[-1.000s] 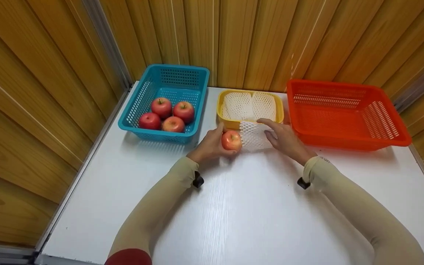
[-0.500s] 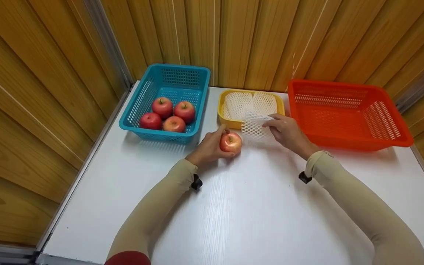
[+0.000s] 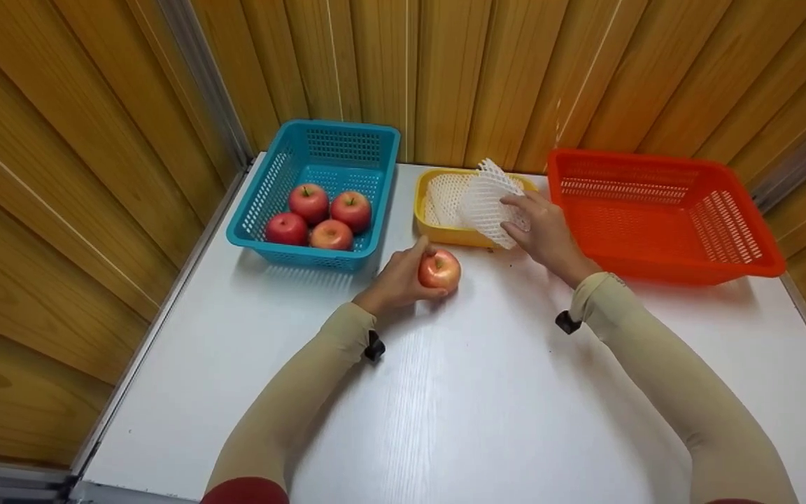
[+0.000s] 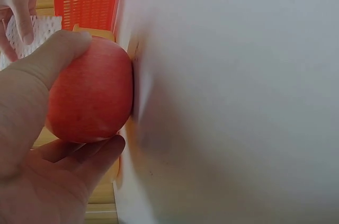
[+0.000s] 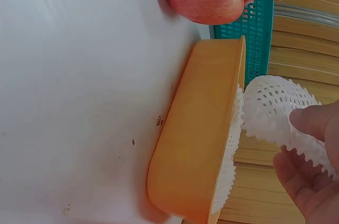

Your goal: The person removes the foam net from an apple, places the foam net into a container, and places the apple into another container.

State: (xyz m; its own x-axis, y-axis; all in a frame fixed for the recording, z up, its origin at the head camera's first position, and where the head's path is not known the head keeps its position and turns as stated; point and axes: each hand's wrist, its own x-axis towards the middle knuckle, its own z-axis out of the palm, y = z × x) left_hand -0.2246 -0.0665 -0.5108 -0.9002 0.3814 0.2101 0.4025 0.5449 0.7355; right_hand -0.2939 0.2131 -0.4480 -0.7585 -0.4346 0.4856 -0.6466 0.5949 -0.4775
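Observation:
My left hand [image 3: 400, 278] holds a red apple [image 3: 440, 271] on the white table, thumb on one side and fingers on the other. In the left wrist view the apple [image 4: 92, 91] sits between thumb and fingertips. My right hand [image 3: 545, 234] pinches a white foam net sleeve [image 3: 492, 204] above the yellow basket [image 3: 455, 236]. The right wrist view shows the sleeve [image 5: 278, 108] between thumb and fingers, raised over the basket's rim. More white foam nets [image 3: 447, 192] lie inside that basket, partly hidden behind the held one.
A blue basket [image 3: 238, 236] with several apples [image 3: 331, 235] stands at the left. On the right is a red-orange basket [image 3: 655, 269]. Wood-patterned panels [image 3: 445, 84] rise along the back and left of the table [image 3: 410, 406].
My right hand has lifted the foam net away from beside the apple, up and over the yellow basket, turning it more upright. The left hand and apple have barely moved.

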